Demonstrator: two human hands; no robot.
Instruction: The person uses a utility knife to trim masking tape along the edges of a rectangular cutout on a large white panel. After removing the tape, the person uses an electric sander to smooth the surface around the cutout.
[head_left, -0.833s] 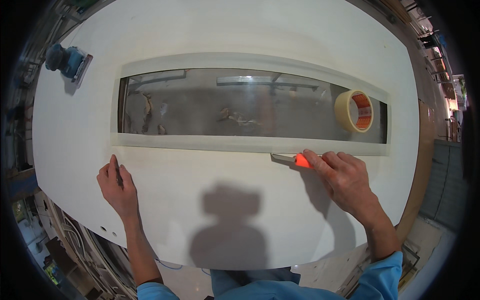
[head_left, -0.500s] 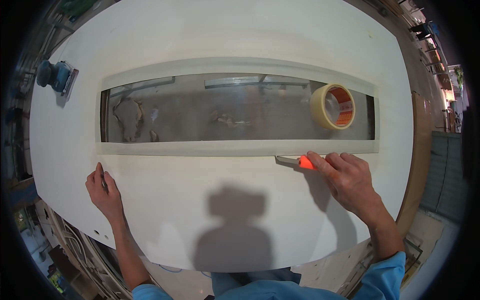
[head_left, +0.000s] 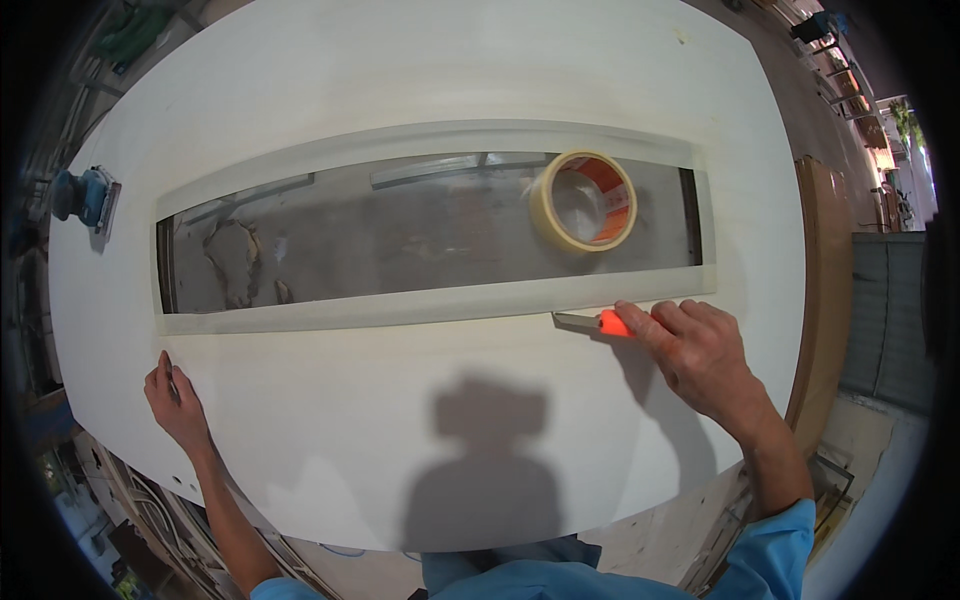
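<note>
My right hand grips an orange, metal-bladed knife; whether my half-curled left hand holds anything, I cannot tell.

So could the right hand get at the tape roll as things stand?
Probably yes: nothing visible stands between the right hand and the tape roll, though the orange-handled knife it holds could hamper grasping.
</note>
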